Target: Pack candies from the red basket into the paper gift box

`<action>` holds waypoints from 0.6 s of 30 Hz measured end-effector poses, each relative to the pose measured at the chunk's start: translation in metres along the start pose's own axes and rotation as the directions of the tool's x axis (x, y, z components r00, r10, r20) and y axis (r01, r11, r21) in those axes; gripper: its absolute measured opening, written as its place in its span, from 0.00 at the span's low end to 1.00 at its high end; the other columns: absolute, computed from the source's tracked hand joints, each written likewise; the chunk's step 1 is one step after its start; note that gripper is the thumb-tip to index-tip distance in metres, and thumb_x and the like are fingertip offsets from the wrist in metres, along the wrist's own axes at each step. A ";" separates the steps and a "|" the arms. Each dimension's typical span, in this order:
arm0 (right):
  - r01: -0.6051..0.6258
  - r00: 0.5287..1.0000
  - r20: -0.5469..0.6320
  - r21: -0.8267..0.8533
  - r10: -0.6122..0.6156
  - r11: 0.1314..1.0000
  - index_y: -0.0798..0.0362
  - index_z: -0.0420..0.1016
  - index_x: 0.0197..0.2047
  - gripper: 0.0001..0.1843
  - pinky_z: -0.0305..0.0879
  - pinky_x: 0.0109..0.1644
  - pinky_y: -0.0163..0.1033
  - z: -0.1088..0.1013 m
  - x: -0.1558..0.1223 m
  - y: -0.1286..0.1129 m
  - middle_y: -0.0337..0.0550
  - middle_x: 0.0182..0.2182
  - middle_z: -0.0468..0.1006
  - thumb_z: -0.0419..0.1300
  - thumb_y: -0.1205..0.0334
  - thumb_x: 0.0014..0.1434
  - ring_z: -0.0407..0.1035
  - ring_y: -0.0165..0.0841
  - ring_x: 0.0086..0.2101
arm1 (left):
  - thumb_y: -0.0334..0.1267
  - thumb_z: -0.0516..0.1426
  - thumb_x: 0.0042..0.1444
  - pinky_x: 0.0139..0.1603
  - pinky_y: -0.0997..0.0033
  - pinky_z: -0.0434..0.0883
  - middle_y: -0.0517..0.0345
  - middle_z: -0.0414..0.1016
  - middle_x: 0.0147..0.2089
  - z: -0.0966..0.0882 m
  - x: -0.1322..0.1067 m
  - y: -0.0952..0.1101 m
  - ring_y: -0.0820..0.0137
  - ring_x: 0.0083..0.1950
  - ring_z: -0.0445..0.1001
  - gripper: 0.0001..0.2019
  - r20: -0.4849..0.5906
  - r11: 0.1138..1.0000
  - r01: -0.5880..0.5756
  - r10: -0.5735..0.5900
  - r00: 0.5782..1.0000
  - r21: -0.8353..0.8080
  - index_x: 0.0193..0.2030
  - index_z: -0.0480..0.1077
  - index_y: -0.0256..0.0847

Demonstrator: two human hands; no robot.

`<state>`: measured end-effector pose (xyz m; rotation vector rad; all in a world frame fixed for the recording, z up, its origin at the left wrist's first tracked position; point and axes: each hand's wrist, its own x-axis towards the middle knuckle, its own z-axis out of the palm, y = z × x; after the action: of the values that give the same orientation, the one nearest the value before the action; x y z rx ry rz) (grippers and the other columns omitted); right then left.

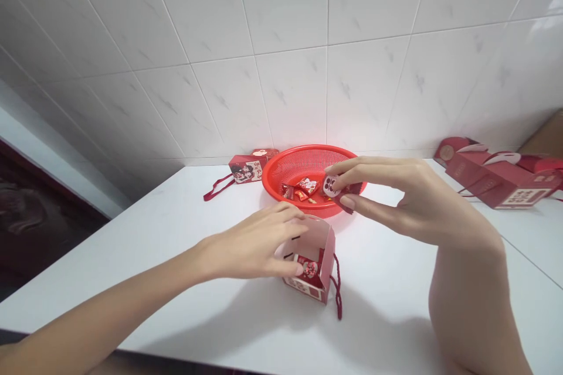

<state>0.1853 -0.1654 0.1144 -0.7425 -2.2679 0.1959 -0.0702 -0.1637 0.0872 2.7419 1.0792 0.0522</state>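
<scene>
Pinching a red sweet (329, 187) at 4 o'clock of the basket (310, 148), R hand (404, 199) hides bits of both. L hand (259, 243) covers 9 o'clock side of the box (318, 241); can't tell if it's gripping.

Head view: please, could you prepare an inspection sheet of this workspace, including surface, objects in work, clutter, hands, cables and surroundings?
Surface: white tabletop, shadowed toward the near edge.
Work items: open box with red wrapper visible inside; red basket behind it, holding small packets.
Clutter: red box with ribbon, left of the basket; several red boxes at right.
Left hand: at the open box's left side; grip unclear.
Right hand: pinches a red-and-white packet by the basket.
Cables: nothing seen.
Surroundings: tiled wall behind.
</scene>
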 end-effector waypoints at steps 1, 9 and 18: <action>0.006 1.000 0.022 0.024 -0.006 1.000 0.50 0.79 0.43 0.07 0.74 0.46 0.38 0.001 0.001 -0.001 0.44 0.47 0.82 0.60 0.66 0.64 0.78 0.34 0.42 | 0.50 0.63 0.56 0.58 0.56 0.69 0.49 0.74 0.59 0.004 -0.007 0.001 0.53 0.60 0.69 0.19 -0.015 1.000 0.014 -0.015 1.000 -0.019 0.52 0.76 0.45; 0.056 0.933 0.324 0.300 -0.157 0.952 0.52 0.77 0.47 0.09 0.72 0.46 0.39 0.016 0.009 -0.010 0.46 0.44 0.82 0.59 0.62 0.66 0.76 0.34 0.43 | 0.54 0.66 0.50 0.61 0.50 0.70 0.47 0.48 0.76 0.046 -0.033 0.000 0.45 0.71 0.58 0.43 -0.083 0.938 0.173 -0.206 0.975 -0.302 0.71 0.58 0.55; -0.003 0.772 0.621 0.217 -0.136 0.976 0.55 0.78 0.43 0.09 0.66 0.33 0.33 0.048 0.017 -0.008 0.42 0.35 0.81 0.58 0.72 0.62 0.73 0.30 0.31 | 0.54 0.69 0.44 0.65 0.44 0.67 0.41 0.58 0.72 0.062 -0.031 -0.009 0.43 0.71 0.59 0.53 -0.077 0.882 0.234 -0.289 0.954 -0.409 0.74 0.52 0.45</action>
<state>0.1395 -0.1588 0.0928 -0.5261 -2.8450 0.7367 -0.0927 -0.1883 0.0256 2.2388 1.3033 0.3808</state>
